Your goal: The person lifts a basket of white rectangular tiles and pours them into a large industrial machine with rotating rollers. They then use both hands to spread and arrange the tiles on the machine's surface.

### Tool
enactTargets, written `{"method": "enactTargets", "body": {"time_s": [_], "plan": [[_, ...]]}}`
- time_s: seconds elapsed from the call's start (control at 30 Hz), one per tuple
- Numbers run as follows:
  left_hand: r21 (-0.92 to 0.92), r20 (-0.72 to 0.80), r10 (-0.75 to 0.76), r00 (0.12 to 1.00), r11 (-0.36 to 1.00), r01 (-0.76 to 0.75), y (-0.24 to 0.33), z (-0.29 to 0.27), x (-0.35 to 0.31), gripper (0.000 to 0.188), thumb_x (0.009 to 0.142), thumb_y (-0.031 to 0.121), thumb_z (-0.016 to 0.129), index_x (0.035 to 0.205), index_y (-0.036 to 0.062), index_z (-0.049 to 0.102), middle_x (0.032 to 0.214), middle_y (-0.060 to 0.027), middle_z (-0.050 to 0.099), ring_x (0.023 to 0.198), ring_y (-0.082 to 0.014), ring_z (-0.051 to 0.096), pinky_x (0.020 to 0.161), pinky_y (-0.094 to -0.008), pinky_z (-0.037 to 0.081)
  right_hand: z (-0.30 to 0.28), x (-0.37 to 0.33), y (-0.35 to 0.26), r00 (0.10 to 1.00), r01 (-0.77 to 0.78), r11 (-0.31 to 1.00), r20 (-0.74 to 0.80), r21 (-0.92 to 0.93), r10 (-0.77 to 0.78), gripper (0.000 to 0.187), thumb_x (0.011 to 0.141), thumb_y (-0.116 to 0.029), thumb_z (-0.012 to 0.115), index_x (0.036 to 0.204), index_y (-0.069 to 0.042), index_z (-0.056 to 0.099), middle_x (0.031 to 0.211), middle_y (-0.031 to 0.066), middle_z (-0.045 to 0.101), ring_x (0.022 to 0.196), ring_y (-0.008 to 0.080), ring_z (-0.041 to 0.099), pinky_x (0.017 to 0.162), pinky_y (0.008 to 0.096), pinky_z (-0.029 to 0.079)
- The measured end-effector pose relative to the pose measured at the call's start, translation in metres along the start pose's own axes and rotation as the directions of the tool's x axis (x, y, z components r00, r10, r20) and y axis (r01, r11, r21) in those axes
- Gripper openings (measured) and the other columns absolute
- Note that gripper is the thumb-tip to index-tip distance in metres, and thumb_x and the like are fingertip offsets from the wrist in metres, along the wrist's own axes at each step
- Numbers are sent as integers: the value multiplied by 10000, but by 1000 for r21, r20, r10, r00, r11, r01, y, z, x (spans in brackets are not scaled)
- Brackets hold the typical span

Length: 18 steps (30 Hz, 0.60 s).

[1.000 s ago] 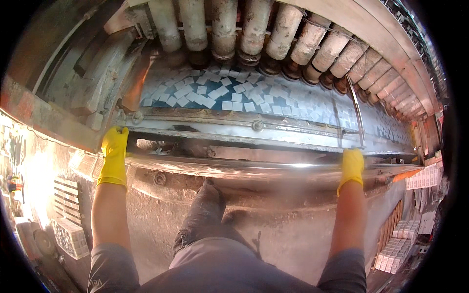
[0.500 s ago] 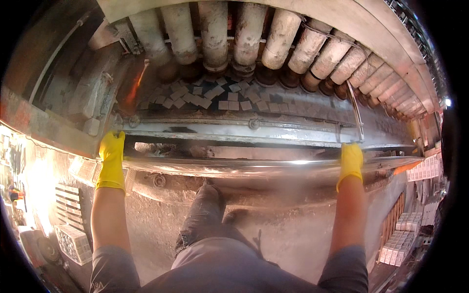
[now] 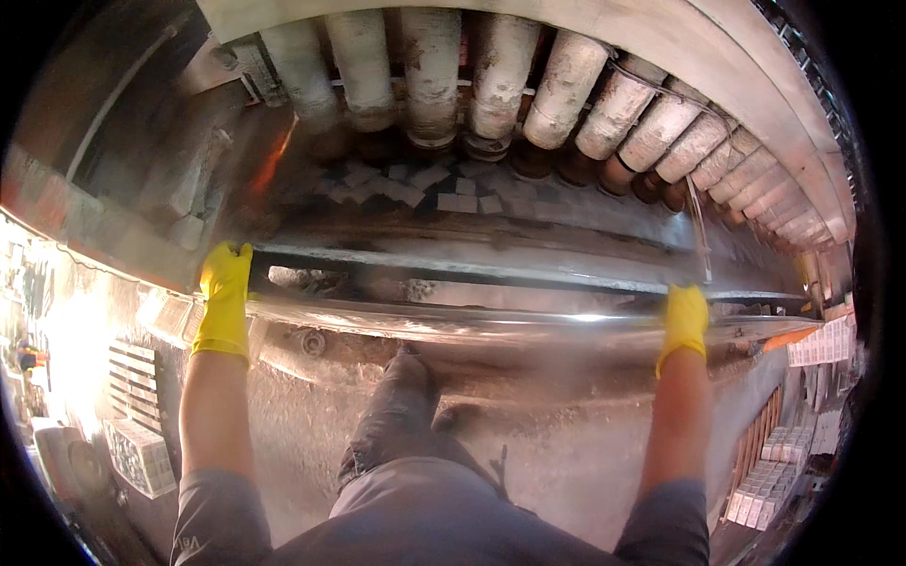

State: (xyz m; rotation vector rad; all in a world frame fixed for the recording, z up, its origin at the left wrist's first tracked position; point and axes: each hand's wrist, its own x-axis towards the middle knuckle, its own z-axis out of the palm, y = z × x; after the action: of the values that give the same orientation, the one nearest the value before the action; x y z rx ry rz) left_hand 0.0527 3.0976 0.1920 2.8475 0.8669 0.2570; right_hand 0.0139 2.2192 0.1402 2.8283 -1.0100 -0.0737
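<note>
Both my arms reach forward in yellow rubber gloves. My left hand point(image 3: 225, 292) is closed round the left end of a long grey metal panel point(image 3: 453, 268), and my right hand point(image 3: 684, 321) grips its right part. The panel lies crosswise in front of me at the machine's opening. A gap with a dark edge separates it from a shiny metal rail point(image 3: 453, 321) nearer to me. Beyond the panel, many flat light square pieces point(image 3: 457, 202) lie scattered on a dark surface, partly blurred. My fingertips are hidden behind the panel's edge.
A row of thick dusty cylinders point(image 3: 431, 75) hangs over the far side, below a pale curved beam point(image 3: 566, 21). An orange glow point(image 3: 274, 156) shows at the left. Stacked boxes point(image 3: 763, 481) stand at lower right; a slatted pallet point(image 3: 134, 387) and a crate point(image 3: 140, 457) at left.
The panel has shifted and tilted in my hands; its front face and round fittings no longer show clearly, and the gap before it looks wider. The view has shifted slightly.
</note>
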Motion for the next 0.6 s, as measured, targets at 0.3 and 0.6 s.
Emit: {"method": "enactTargets", "body": {"time_s": [0.3, 0.6], "plan": [[14, 25, -18, 1000, 1000, 18, 24, -20, -2, 476, 889, 485, 651, 1154, 93, 711, 1130, -180, 721, 1065, -376, 682, 906, -459, 529, -15, 2, -13, 997, -46, 999, 55, 5, 45, 562, 913, -459, 565, 1293, -51, 635, 1316, 236, 637, 1229, 405, 605, 1020, 504, 472], [10, 35, -33, 999, 999, 32, 44, -31, 24, 541, 858, 520, 635, 1168, 81, 704, 1176, -190, 706, 1133, -381, 654, 956, -474, 507, -10, 45, -20, 997, 78, 997, -5, 5, -78, 439, 922, -383, 566, 1179, -45, 675, 1230, 230, 656, 1139, 417, 629, 947, 508, 501]]}}
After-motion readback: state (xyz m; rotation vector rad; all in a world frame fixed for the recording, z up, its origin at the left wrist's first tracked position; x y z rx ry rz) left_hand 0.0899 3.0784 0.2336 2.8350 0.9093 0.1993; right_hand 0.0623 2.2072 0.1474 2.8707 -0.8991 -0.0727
